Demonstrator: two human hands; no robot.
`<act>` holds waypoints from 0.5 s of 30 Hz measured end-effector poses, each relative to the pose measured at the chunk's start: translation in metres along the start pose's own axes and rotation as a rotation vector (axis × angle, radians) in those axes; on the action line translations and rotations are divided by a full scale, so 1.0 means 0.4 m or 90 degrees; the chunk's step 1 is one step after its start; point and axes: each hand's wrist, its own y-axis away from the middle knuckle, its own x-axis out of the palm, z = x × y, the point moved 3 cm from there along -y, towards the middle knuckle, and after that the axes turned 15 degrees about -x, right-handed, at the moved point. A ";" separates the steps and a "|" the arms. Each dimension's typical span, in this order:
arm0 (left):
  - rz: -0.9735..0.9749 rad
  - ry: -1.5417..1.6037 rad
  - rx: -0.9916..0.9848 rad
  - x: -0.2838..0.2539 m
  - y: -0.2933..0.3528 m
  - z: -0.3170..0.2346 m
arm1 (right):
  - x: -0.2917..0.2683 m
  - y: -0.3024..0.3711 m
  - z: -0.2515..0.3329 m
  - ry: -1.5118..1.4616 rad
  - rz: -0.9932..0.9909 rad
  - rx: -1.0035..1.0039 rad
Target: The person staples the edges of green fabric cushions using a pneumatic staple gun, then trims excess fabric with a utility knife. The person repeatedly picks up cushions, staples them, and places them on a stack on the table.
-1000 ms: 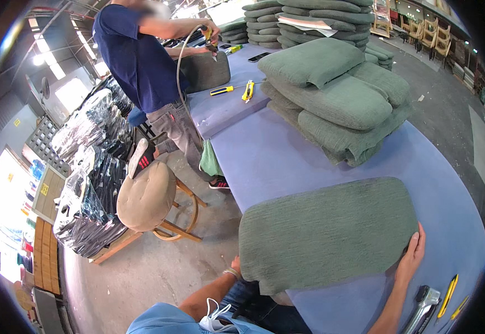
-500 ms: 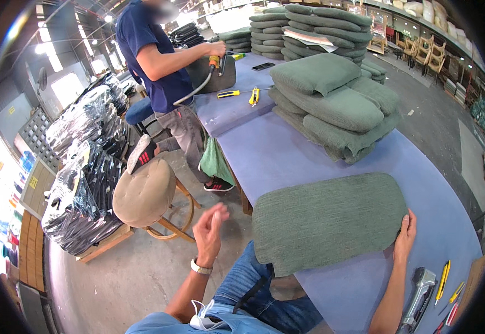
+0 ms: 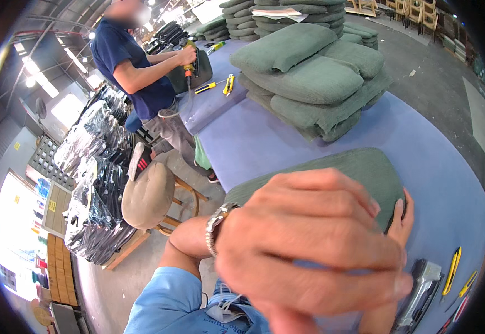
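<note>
A dark green fabric-covered cushion [image 3: 359,167] lies on the blue-topped table in front of me, its near part hidden behind my left arm and hand. My right hand [image 3: 401,220] grips the cushion's right edge, thumb showing on top. Close to the camera and over the cushion hangs my left hand [image 3: 309,239], a metal-banded watch [image 3: 216,228] on its wrist. Its fingers are loosely bent with a gap between them, and nothing shows in them. Beside my right forearm lies a silver and black tool [image 3: 420,295], perhaps a staple gun.
Yellow utility knives [image 3: 452,270] lie at the right. Green cushions [image 3: 309,72] are piled beyond mine, with taller stacks behind. At the far left of the table [image 3: 226,150], a person [image 3: 131,67] works a yellow air tool [image 3: 188,67]. A beige stool [image 3: 149,195] and wrapped bundles [image 3: 100,206] stand left.
My left hand has swung from beside the table up and rightward over the cushion. My right hand stays at the cushion's right edge. The view has shifted.
</note>
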 end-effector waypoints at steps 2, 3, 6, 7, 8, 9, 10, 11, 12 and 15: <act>0.097 0.002 -0.123 -0.019 -0.008 0.026 | -0.009 0.007 0.005 -0.039 -0.007 0.052; 0.137 0.016 -0.160 -0.031 -0.007 0.045 | -0.014 0.013 0.005 -0.053 -0.013 0.080; 0.191 0.007 -0.230 -0.056 -0.002 0.079 | 0.013 0.013 0.021 -0.051 0.013 0.086; 0.184 0.015 -0.226 -0.055 0.004 0.100 | 0.009 0.010 0.012 -0.066 0.003 0.081; 0.163 0.019 -0.210 -0.053 0.016 0.124 | 0.005 0.014 0.003 -0.081 -0.005 0.076; 0.155 0.007 -0.212 -0.054 0.013 0.132 | 0.003 0.016 0.000 -0.103 -0.006 0.070; 0.151 -0.005 -0.211 -0.057 0.008 0.142 | 0.001 0.018 -0.011 -0.108 -0.003 0.099; 0.160 -0.022 -0.227 -0.061 -0.004 0.146 | 0.002 0.019 -0.022 -0.114 0.000 0.129; 0.163 -0.025 -0.226 -0.059 -0.010 0.159 | -0.001 0.011 -0.025 -0.113 -0.008 0.143; 0.151 -0.025 -0.222 -0.058 -0.013 0.180 | 0.002 0.010 -0.027 -0.116 -0.018 0.158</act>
